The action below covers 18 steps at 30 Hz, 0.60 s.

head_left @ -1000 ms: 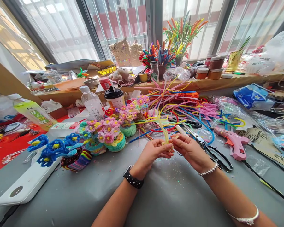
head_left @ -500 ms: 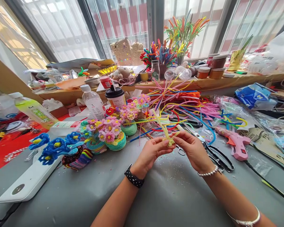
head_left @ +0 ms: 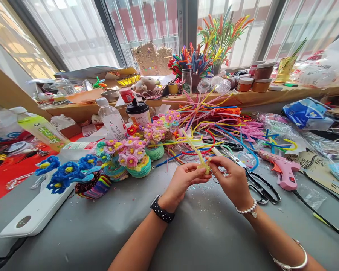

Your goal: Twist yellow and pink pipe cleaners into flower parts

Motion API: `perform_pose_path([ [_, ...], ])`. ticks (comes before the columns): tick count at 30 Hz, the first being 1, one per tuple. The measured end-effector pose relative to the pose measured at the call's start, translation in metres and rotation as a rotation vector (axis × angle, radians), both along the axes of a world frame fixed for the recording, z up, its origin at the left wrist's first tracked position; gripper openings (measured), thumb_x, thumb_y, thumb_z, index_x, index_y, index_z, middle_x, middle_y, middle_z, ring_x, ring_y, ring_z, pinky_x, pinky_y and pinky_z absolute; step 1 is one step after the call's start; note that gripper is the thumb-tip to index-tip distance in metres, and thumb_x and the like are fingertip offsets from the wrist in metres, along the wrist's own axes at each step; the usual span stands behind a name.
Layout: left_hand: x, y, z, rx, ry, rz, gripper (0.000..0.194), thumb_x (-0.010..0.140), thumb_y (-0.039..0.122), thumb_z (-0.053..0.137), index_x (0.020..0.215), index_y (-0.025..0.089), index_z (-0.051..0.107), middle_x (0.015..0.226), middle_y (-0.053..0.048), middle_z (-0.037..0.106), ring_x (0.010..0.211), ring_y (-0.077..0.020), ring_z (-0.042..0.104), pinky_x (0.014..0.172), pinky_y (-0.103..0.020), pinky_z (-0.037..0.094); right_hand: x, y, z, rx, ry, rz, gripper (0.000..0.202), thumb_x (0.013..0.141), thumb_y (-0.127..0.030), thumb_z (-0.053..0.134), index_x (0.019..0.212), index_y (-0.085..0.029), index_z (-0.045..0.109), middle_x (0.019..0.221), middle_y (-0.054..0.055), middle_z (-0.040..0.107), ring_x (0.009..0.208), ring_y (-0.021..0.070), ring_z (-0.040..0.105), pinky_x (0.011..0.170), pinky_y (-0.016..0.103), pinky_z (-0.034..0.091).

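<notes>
Head view shows a pale yellow pipe cleaner (head_left: pixel 199 155) pinched over the grey table (head_left: pixel 107 222), left hand (head_left: pixel 183 182) and right hand (head_left: pixel 231 178) both closed on its coiled end, scissors (head_left: pixel 254 180) just beside.

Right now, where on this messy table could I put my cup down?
The bare grey table nearest the person, between the white scale and the black cord, is free under the forearms. Behind the left hand and right hand, flower pots, pipe cleaners, scissors and the glue gun crowd everything.
</notes>
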<state>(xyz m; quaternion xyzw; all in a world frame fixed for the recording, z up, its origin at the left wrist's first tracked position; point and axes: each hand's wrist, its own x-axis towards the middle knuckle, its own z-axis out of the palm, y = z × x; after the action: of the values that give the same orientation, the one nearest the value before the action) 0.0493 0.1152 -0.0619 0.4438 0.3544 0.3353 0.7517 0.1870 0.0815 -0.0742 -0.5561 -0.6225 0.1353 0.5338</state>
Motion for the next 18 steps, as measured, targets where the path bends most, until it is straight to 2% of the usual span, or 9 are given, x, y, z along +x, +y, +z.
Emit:
perform_pose_path([
  [4, 0.0005, 0.0, -0.0005, 0.015, -0.021, -0.001, 0.031, 0.064, 0.034, 0.064, 0.084, 0.01, 0.064, 0.081, -0.01, 0.067, 0.077, -0.0183, 0.062, 0.076, -0.031, 0.046, 0.0006, -0.0002, -0.0011, 0.087, -0.112, -0.047, 0.012, 0.078, -0.02, 0.047, 0.086, -0.021, 0.056, 0.083, 0.004, 0.063, 0.076, 0.0171, 0.058, 0.07, 0.03, 0.046],
  [8, 0.0012, 0.0008, -0.0011, -0.003, -0.024, 0.026, 0.034, 0.064, 0.035, 0.063, 0.086, 0.009, 0.064, 0.084, -0.011, 0.067, 0.078, -0.0187, 0.062, 0.077, -0.031, 0.046, -0.0008, -0.0002, -0.0021, 0.031, -0.001, -0.065, 0.015, 0.077, -0.023, 0.05, 0.092, -0.02, 0.05, 0.079, 0.004, 0.062, 0.071, 0.0156, 0.06, 0.066, 0.029, 0.048],
  [11, 0.0015, 0.0011, -0.0012, -0.001, -0.019, 0.051, 0.03, 0.066, 0.032, 0.063, 0.086, 0.009, 0.065, 0.086, -0.01, 0.067, 0.079, -0.0165, 0.061, 0.077, -0.028, 0.046, -0.0018, -0.0008, -0.0018, 0.024, 0.021, -0.094, 0.009, 0.076, -0.025, 0.052, 0.084, -0.02, 0.051, 0.077, 0.003, 0.062, 0.07, 0.0157, 0.06, 0.063, 0.028, 0.048],
  [14, 0.0018, 0.0011, -0.0012, 0.016, -0.004, 0.073, 0.029, 0.067, 0.031, 0.062, 0.087, 0.01, 0.065, 0.085, -0.009, 0.067, 0.074, -0.0148, 0.061, 0.075, -0.027, 0.047, -0.0014, -0.0022, 0.0, 0.042, -0.061, -0.099, 0.006, 0.077, -0.026, 0.05, 0.079, -0.021, 0.054, 0.076, 0.003, 0.063, 0.069, 0.0162, 0.06, 0.063, 0.029, 0.047],
  [18, 0.0024, 0.0007, -0.0016, 0.066, 0.011, 0.127, 0.028, 0.064, 0.031, 0.064, 0.082, 0.01, 0.064, 0.078, -0.008, 0.067, 0.069, -0.015, 0.062, 0.072, -0.028, 0.049, 0.0019, -0.0031, 0.0028, 0.121, -0.206, -0.052, 0.009, 0.079, -0.024, 0.048, 0.081, -0.023, 0.057, 0.077, 0.002, 0.064, 0.073, 0.0167, 0.059, 0.067, 0.029, 0.046],
])
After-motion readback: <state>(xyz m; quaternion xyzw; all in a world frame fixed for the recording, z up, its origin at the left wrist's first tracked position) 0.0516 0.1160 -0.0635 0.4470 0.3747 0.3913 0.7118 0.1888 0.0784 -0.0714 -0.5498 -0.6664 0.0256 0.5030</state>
